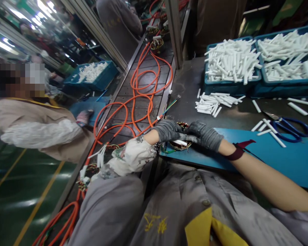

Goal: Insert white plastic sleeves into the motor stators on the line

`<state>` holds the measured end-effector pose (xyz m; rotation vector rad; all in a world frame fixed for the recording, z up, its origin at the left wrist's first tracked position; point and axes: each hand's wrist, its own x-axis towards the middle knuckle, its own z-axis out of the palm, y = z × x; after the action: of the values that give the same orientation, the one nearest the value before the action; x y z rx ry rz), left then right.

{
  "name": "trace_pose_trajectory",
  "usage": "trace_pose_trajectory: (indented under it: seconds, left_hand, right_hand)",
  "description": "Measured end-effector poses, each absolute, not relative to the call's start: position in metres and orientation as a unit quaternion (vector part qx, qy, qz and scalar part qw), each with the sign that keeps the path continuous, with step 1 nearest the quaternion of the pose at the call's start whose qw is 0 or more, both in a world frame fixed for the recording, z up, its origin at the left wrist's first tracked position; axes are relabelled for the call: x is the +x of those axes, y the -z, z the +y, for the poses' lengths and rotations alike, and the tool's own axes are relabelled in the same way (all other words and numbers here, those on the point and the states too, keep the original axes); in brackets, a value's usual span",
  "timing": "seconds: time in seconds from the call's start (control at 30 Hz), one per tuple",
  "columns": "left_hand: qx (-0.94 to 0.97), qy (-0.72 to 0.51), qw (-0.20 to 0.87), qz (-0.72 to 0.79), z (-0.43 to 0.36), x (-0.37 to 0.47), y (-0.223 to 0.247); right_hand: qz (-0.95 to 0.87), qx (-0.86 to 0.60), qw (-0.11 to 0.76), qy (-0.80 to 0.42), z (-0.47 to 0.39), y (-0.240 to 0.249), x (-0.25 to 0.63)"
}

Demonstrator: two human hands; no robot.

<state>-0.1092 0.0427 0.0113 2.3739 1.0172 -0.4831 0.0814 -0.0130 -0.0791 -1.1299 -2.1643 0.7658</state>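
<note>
A round motor stator [180, 146] with copper-coloured windings lies at the left end of a blue mat in front of me. My left hand [169, 131], in a grey striped glove, curls its fingers over the stator's left and far side. From the right, my gloved right hand [205, 136] reaches over the same stator, its fingers closed together above the windings. A short white sleeve [180, 142] lies across the stator just under the fingertips. What each hand pinches is hidden by the gloves. Colored leads [171, 106] with metal terminals stretch out beyond my left hand.
Blue bins [231, 89] of white sleeves stand at the back right, with a loose sleeve pile [215, 103] before them. Blue-handled scissors [290, 130] lie on the blue mat [297, 160]. Orange cables [133, 99] coil along the conveyor [143, 65]. A co-worker [41, 126] sits at left.
</note>
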Motion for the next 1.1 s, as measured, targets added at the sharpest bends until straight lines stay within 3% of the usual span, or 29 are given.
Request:
trace_pose_trajectory:
  seconds: [0.13,0.23,0.43,0.57,0.7,0.87,1.1]
  left_hand:
    - [0.903,0.191,0.139,0.359,0.031,-0.082,-0.014]
    - [0.937,0.117,0.116,0.309,0.034,-0.085,-0.012]
    - [0.914,0.086,0.261,0.299,0.072,-0.098,-0.006]
    - [0.887,0.014,0.260,0.382,0.079,-0.095,0.001]
    - [0.908,-0.104,0.255,0.316,0.055,-0.113,0.001]
    - [0.943,-0.038,0.202,0.261,0.025,-0.128,0.002]
    - [0.880,-0.077,0.388,0.262,0.041,-0.137,0.022]
  right_hand:
    - [-0.723,-0.410,0.378,-0.408,-0.024,0.080,0.104]
    - [-0.667,-0.474,0.404,-0.410,-0.044,0.078,0.123]
    - [-0.649,-0.538,0.397,-0.364,-0.074,0.072,0.132]
    - [-0.683,-0.513,0.396,-0.336,-0.073,0.075,0.119]
    - [-0.734,-0.467,0.372,-0.325,-0.067,0.077,0.113]
    - [-0.762,-0.398,0.357,-0.364,-0.056,0.076,0.101]
    - [-0.699,-0.445,0.376,-0.414,-0.041,0.076,0.089]
